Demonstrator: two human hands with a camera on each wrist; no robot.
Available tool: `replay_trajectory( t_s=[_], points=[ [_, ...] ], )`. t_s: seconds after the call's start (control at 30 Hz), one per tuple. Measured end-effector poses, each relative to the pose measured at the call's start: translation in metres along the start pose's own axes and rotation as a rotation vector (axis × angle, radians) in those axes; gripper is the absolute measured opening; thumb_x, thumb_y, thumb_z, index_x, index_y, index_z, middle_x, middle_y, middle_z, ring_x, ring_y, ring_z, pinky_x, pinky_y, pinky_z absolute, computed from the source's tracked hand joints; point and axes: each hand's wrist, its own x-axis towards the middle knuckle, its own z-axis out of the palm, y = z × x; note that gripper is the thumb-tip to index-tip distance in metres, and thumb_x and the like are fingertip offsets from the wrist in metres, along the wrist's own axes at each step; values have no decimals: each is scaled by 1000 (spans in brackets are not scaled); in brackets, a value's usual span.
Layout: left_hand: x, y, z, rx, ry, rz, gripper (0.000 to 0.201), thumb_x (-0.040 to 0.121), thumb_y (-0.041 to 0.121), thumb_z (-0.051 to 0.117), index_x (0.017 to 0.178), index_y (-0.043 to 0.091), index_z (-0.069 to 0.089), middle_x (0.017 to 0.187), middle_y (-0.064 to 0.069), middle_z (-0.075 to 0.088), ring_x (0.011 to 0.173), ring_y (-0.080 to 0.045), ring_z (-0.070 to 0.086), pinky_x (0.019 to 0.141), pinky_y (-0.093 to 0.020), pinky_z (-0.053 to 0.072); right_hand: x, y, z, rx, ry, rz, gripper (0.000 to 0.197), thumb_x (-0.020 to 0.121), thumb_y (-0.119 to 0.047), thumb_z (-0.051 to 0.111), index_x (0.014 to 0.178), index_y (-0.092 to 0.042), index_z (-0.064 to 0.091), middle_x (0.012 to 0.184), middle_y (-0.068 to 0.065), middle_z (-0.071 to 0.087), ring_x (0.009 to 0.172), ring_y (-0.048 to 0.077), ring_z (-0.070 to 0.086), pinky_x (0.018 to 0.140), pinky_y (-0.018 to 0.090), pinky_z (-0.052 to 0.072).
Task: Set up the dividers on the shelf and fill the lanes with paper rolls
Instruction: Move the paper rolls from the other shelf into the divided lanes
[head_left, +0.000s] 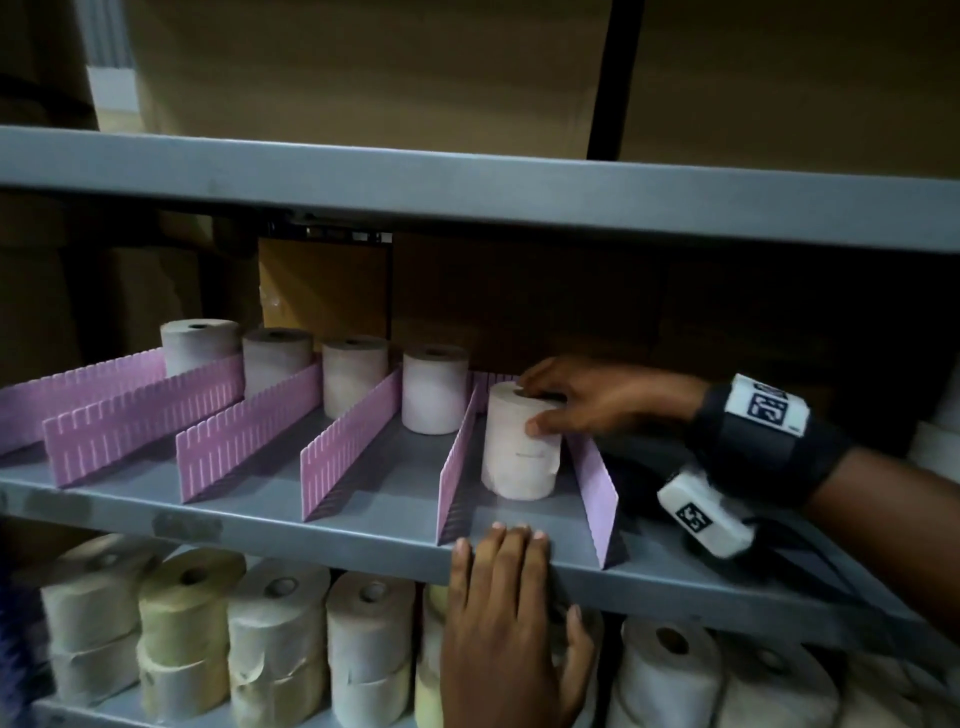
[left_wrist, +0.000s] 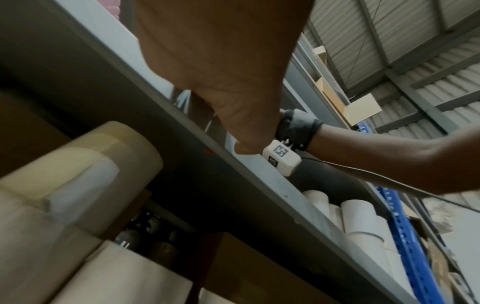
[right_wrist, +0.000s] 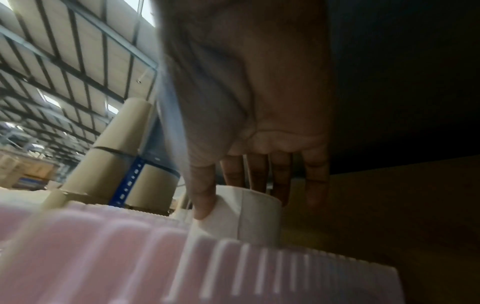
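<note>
Several pink slotted dividers (head_left: 353, 447) stand on the grey shelf (head_left: 395, 540) and split it into lanes. Four white paper rolls stand at the back of the left lanes, the nearest of them (head_left: 434, 389). In the rightmost lane my right hand (head_left: 540, 410) grips another white paper roll (head_left: 519, 457), thumb on its near side and fingers over its top. The right wrist view shows that roll (right_wrist: 246, 216) behind a pink divider (right_wrist: 182, 267). My left hand (head_left: 498, 545) lies flat with straight fingers over the shelf's front lip, also seen as my left hand (left_wrist: 221, 72) from below.
The shelf below holds several stacked cream and white rolls (head_left: 280, 639). An upper grey shelf (head_left: 467, 192) carries cardboard boxes (head_left: 363, 67). More brown boxes (head_left: 322, 286) stand behind the lanes. A blue rack upright (left_wrist: 405, 236) stands to the right.
</note>
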Motion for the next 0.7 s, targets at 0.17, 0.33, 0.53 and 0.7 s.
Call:
replay_trajectory(
  t_s=[0.17, 0.33, 0.53, 0.7],
  points=[
    [-2, -3, -1, 4, -30, 15, 60, 71, 43, 66, 121, 10, 73, 127, -8, 69, 123, -31, 63, 108, -52, 37, 25, 22, 3, 26, 55, 1, 25, 95, -26, 63, 100, -2, 70, 98, 14, 70, 91, 33, 66, 82, 48, 50],
    [0, -1, -10, -25, -92, 4, 61, 74, 47, 62, 124, 12, 71, 130, -5, 67, 126, -28, 61, 111, -49, 33, 42, 34, 3, 25, 20, 77, 29, 96, -23, 61, 109, 2, 66, 109, 20, 68, 95, 31, 64, 85, 36, 49],
    [0, -4, -17, -70, -141, 18, 65, 74, 50, 63, 128, 14, 69, 134, -3, 65, 130, -26, 58, 112, -49, 32, 54, 49, 6, -68, 37, 148, 41, 98, -28, 57, 133, -7, 56, 135, 13, 56, 121, 27, 52, 101, 28, 36],
    [1, -4, -22, -72, -178, 36, 68, 73, 50, 63, 129, 13, 68, 135, -3, 64, 131, -26, 58, 111, -49, 33, 62, 64, 10, -61, 33, 205, 46, 98, -31, 56, 139, -11, 51, 141, 12, 52, 127, 27, 48, 106, 31, 34]
  ],
)
